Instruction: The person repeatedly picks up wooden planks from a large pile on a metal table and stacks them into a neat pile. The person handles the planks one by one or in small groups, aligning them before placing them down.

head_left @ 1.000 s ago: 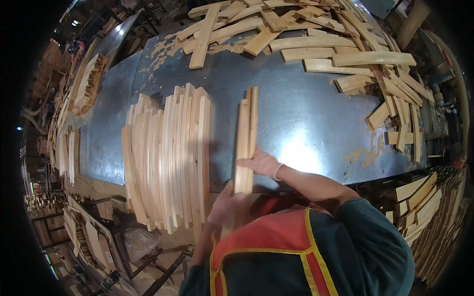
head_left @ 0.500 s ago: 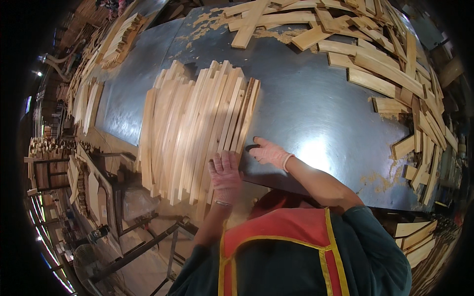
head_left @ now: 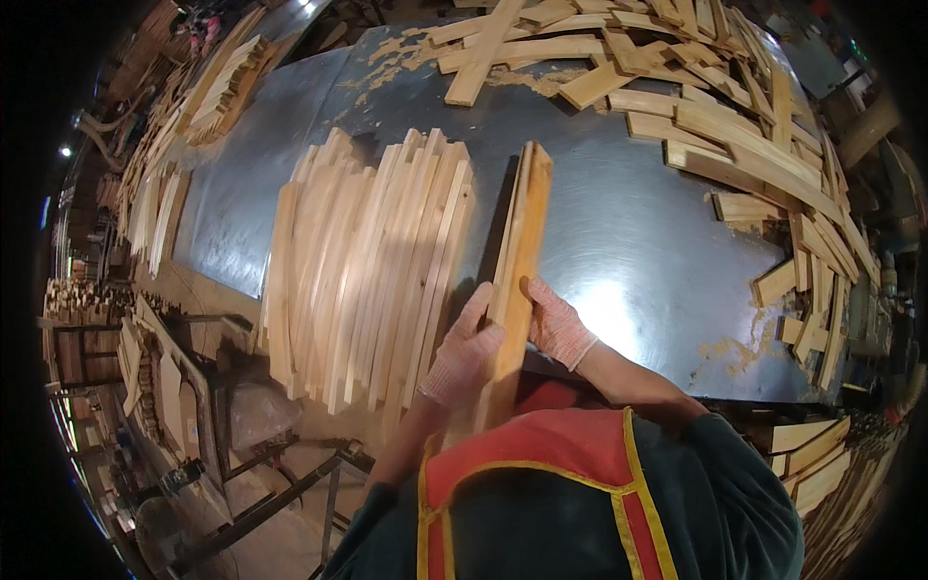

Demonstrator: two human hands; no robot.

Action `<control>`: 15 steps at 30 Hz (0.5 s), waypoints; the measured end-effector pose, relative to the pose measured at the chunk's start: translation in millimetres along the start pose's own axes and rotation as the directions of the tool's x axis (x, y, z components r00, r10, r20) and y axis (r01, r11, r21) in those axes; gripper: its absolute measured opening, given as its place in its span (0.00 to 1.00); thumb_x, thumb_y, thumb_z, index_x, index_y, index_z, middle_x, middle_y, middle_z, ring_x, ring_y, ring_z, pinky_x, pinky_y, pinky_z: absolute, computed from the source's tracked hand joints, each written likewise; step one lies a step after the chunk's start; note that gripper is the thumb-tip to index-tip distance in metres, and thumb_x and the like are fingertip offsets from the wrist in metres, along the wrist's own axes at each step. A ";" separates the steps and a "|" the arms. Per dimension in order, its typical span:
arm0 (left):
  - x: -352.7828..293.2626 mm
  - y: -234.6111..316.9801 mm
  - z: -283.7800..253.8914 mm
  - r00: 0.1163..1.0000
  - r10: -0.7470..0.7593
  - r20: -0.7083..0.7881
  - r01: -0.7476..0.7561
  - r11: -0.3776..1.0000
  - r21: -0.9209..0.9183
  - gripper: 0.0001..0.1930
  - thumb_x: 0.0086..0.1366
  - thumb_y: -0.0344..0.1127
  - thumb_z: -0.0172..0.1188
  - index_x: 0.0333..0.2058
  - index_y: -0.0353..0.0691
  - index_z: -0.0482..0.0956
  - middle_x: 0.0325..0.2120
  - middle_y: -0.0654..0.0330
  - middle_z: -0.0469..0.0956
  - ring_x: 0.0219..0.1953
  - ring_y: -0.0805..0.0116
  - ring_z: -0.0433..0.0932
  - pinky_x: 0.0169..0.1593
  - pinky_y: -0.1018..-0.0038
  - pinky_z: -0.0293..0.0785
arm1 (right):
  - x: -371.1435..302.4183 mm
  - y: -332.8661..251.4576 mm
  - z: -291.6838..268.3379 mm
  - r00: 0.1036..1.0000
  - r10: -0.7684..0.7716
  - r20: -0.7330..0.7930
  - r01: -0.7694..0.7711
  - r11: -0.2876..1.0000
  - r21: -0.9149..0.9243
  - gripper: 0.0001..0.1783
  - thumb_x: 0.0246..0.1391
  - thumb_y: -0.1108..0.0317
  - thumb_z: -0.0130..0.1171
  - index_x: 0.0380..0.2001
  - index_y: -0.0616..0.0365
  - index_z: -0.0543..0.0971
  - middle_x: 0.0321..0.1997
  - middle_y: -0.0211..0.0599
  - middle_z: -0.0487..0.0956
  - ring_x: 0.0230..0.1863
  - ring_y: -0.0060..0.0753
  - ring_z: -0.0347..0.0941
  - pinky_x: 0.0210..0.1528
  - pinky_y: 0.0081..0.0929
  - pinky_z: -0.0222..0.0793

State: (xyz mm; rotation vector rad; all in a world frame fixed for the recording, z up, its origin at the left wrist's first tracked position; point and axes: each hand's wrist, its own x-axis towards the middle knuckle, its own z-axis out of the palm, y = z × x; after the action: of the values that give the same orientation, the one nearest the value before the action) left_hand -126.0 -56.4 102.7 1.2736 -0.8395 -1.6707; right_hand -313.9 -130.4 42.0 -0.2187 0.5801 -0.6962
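Long stiff wooden slat pair [head_left: 517, 261], likely light and rough, on edge on worktop [head_left: 628, 222], clamped near its end between closed left hand [head_left: 464, 353] and right hand [head_left: 556, 324]; stacked slats [head_left: 367, 271] left of left hand.

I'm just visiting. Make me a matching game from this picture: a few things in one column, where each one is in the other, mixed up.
Things:
1. held wooden slats
2. row of slats
3. loose slat pile
4. metal table

Places:
A. scattered along the table's far and right edge
B. between the left hand and right hand
C. underneath all the wood
D. lined up side by side, left of the hands

Pairs: 1-B, 2-D, 3-A, 4-C
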 end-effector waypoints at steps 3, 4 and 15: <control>4.0 -54.2 -1.0 0.962 -0.141 0.232 0.239 0.845 -0.478 0.32 0.76 0.39 0.56 0.73 0.36 0.61 0.64 0.56 0.73 0.66 0.64 0.73 0.67 0.69 0.70 | -13.8 -1.9 1.8 0.992 -0.091 -0.093 0.084 0.994 -0.071 0.41 0.62 0.59 0.71 0.74 0.49 0.65 0.65 0.36 0.77 0.67 0.41 0.72 0.70 0.42 0.70; 8.2 -87.4 -6.0 0.942 -0.157 0.296 0.304 0.769 -0.562 0.31 0.75 0.43 0.58 0.72 0.37 0.64 0.62 0.56 0.75 0.63 0.63 0.75 0.65 0.67 0.73 | -10.9 1.3 -5.8 0.982 -0.134 -0.133 0.104 0.972 -0.210 0.41 0.61 0.58 0.72 0.73 0.49 0.66 0.65 0.36 0.77 0.67 0.41 0.73 0.70 0.43 0.70; -22.1 40.0 -21.6 0.986 -0.150 0.075 0.165 0.947 -0.276 0.30 0.64 0.32 0.68 0.64 0.35 0.71 0.53 0.55 0.80 0.54 0.64 0.80 0.57 0.66 0.78 | 13.5 7.6 -8.1 0.981 -0.130 -0.145 0.143 0.986 0.084 0.34 0.60 0.81 0.64 0.69 0.57 0.69 0.61 0.40 0.80 0.61 0.42 0.79 0.65 0.46 0.77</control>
State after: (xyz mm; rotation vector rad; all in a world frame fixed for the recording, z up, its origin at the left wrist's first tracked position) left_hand -93.5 -53.1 141.2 1.1255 -0.5161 -1.8823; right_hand -306.1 -133.6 26.7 -0.1232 0.6685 -0.8751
